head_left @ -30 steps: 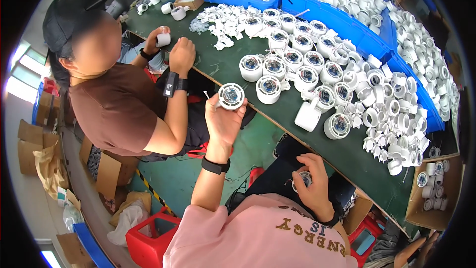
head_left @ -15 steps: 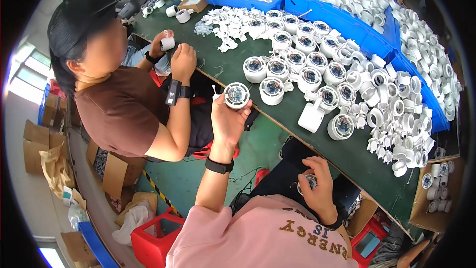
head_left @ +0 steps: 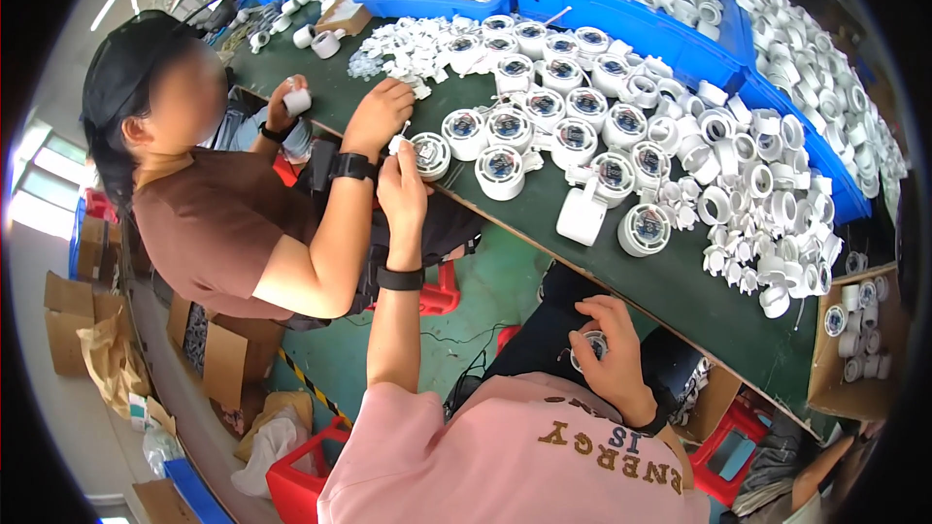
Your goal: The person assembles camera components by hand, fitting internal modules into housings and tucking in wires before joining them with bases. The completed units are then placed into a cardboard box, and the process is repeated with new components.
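Observation:
At the near edge of the table, my left hand (head_left: 403, 194) is closed at the left side of a white round housing (head_left: 428, 156) with a circuit board inside. A small white piece (head_left: 396, 144) shows at the fingertips; whether it is joined to the housing I cannot tell. My right hand (head_left: 616, 354) rests over my lap, its fingers curled round another round housing (head_left: 589, 350), mostly hidden under the hand. To the right of my left hand stand several similar housings (head_left: 500, 171) in a group, their open tops showing boards.
A co-worker (head_left: 223, 223) sits at my left; one of their hands (head_left: 382, 116) is close beyond my left hand. Loose white rings (head_left: 767, 180) and small clips are heaped on the green table (head_left: 524, 223). Blue bins (head_left: 621, 24) of white parts line the back. A carton (head_left: 854, 330) stands right.
My left hand has moved forward and left, bringing its housing from in front of the table to its edge. The co-worker's nearer hand has reached toward the table. My right hand stays over my lap.

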`<state>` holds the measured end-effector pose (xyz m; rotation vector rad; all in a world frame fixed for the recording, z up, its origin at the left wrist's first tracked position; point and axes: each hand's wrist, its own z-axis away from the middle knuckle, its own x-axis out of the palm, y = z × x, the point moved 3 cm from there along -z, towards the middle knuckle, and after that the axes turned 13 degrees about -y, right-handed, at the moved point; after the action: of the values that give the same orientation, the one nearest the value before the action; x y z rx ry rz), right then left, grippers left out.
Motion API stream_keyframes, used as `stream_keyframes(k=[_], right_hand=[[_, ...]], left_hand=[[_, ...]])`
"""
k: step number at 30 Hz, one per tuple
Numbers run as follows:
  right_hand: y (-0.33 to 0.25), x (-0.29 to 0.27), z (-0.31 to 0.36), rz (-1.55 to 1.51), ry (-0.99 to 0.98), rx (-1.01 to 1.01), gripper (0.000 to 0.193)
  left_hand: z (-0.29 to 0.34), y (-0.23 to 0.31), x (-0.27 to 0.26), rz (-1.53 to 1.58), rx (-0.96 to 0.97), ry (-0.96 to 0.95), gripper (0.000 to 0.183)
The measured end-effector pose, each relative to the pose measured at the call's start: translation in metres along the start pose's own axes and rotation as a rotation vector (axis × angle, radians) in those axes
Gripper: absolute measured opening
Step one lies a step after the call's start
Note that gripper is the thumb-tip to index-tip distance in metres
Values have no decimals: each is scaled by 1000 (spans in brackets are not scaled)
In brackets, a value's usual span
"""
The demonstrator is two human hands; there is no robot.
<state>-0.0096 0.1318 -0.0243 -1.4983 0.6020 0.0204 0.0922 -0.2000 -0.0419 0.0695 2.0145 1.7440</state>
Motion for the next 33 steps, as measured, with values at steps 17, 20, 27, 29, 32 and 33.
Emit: stream_keyframes(k=[17, 20, 27, 29, 32, 33], right_hand=[[13, -13, 17, -26, 1, 25, 32], [13, -18, 25, -43, 37, 10, 32], [18, -33, 43, -125, 112, 8, 31], [19, -39, 46, -220, 158, -16, 27], [19, -49, 44, -764, 142, 0, 24], [11, -55, 45, -986, 145, 32, 24]], left_hand=[[118, 91, 112, -392, 762, -535, 71], [118, 79, 123, -396, 699, -540, 70], [143, 79, 110, 422, 118, -772, 65], [160, 98, 108, 513, 47, -873, 66], [180, 106, 117, 664, 106, -1064, 66], [185, 104, 117, 679, 100, -1089, 66]])
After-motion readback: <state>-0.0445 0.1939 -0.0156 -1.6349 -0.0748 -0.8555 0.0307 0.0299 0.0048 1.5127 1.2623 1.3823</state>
